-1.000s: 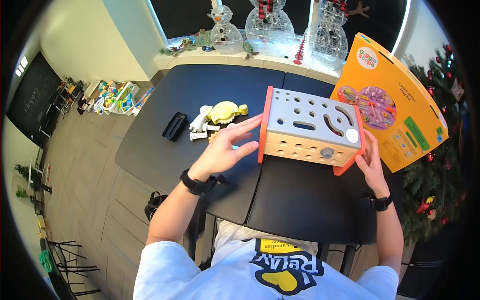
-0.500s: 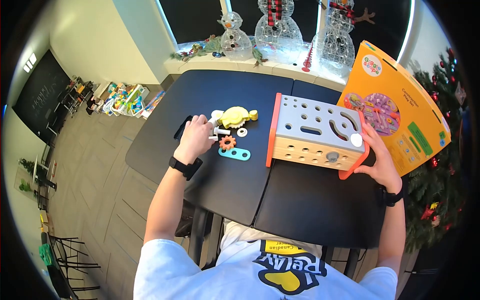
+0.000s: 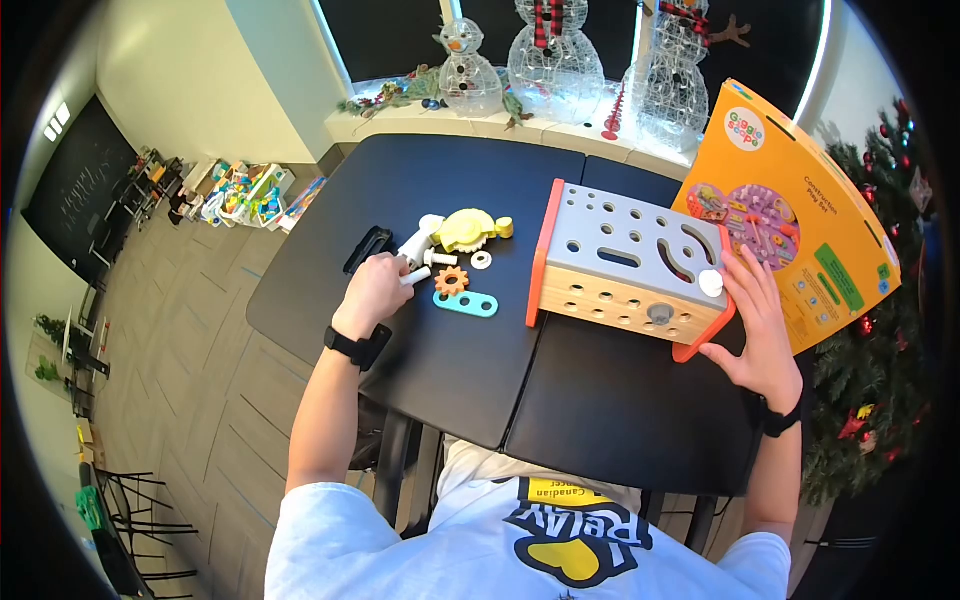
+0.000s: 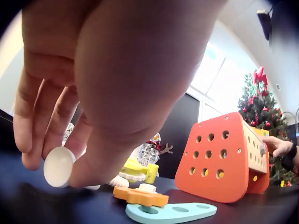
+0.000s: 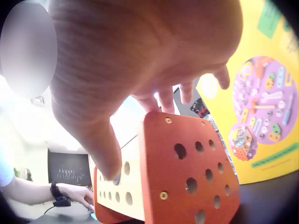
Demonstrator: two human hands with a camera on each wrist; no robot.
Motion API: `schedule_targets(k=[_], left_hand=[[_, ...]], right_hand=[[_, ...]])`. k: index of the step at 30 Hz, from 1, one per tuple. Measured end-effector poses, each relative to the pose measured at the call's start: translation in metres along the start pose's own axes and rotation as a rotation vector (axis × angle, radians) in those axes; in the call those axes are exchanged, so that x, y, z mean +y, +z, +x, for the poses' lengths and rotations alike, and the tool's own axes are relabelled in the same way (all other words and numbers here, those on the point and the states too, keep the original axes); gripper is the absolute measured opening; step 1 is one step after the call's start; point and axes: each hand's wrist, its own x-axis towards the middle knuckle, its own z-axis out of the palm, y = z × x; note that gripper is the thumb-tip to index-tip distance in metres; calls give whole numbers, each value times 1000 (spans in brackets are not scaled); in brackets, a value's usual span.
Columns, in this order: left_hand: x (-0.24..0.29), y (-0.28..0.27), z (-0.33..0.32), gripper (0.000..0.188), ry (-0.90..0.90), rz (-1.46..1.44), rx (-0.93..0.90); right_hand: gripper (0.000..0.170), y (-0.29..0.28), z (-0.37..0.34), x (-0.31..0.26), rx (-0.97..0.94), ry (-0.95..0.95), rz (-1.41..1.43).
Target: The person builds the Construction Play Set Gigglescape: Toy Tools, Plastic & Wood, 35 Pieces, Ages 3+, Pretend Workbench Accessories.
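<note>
White bolt (image 3: 415, 276) (round end facing the wrist camera) slants lengthwise rightward and away, pinched in the near-closed left hand (image 3: 373, 292).

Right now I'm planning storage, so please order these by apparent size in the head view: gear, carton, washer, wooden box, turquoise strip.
Largest to smallest:
1. Carton
2. Wooden box
3. Turquoise strip
4. Gear
5. Washer

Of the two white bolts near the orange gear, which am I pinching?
The white bolt nearer your body, pinched in your left hand; the other bolt lies just beyond it, outside your grip.
</note>
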Motion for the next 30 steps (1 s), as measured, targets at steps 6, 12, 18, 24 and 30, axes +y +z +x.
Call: schedule_targets(k=[6,12,18,24,30], left_hand=[[21,-19,-12,24,17,-232,111],[39,-31,-22,26,20,-394,279],[35,-41,-42,28,-95,-480,339],[27,-35,-46,30,-108,-506,359],[30,-32,-40,29,-124,-515,335]], right_hand=[[36,19,34,-73,359,-153,254],[36,97,93,-153,-170,-166,509],[52,192,139,-191,-305,-97,414],[54,231,162,-211,-193,-24,379],[40,255,181,-213,-226,-34,263]])
